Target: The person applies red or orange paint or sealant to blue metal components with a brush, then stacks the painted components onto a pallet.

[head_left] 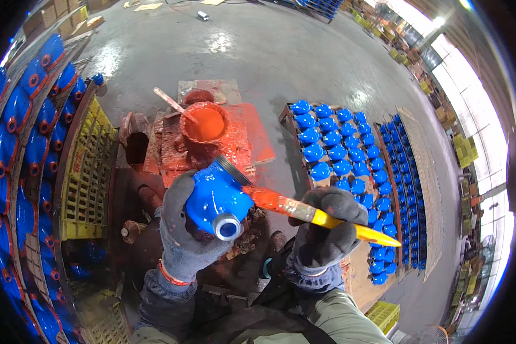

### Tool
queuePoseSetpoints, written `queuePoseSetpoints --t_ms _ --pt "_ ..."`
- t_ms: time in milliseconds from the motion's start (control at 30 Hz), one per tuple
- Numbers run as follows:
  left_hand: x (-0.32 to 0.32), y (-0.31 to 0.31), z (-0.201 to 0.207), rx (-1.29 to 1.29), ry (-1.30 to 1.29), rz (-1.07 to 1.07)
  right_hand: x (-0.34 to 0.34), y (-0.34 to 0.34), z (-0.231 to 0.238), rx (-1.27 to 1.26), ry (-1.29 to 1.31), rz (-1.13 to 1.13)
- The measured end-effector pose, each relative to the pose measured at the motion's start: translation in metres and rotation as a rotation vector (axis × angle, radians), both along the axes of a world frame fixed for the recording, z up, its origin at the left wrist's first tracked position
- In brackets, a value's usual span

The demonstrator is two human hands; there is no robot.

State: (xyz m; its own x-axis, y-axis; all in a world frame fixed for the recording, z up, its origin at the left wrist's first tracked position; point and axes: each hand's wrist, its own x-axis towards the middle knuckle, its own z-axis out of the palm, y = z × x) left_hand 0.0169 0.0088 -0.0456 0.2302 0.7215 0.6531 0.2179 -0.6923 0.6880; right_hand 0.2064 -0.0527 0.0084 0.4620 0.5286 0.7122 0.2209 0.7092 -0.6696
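Observation:
My left hand (180,226), in a dark grey glove, grips a glossy blue rounded metal casting (215,198) with a round opening toward me and a dark threaded neck on its far side. In my gloved right hand (327,229) is a paintbrush (327,218) with a yellow handle. Its red-coated bristles touch the casting near the threaded neck. Beyond my hands stands a paint pot (205,124) of orange-red paint, with a paint-smeared stick (176,105) leaning in it. The pot rests on a red-splattered stand (169,152).
At left, racks hold many blue castings (4,146) with red-edged rims, beside a yellow plastic crate (86,172). To the right, rows of blue castings (336,152) sit on boards, with another stacked rack (404,189) behind. A yellow crate (384,315) stands near my right leg.

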Motion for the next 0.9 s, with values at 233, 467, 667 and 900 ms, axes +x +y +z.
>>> queuePoseSetpoints --t_ms 233,467,667,900 --pt "0.007 -0.002 -0.005 -0.014 0.001 -0.044 0.008 0.001 -0.007 -0.070 -0.129 -0.120" --pt "0.010 -0.004 0.005 -0.074 0.016 0.038 0.011 0.000 -0.011 -0.116 -0.239 -0.148" --pt "0.013 -0.002 0.003 -0.735 -0.556 -0.266 0.009 0.004 -0.015 -0.104 -0.214 -0.145" --pt "0.012 0.006 0.001 -1.173 -1.191 -0.850 0.005 0.009 -0.017 -0.090 0.070 0.033"
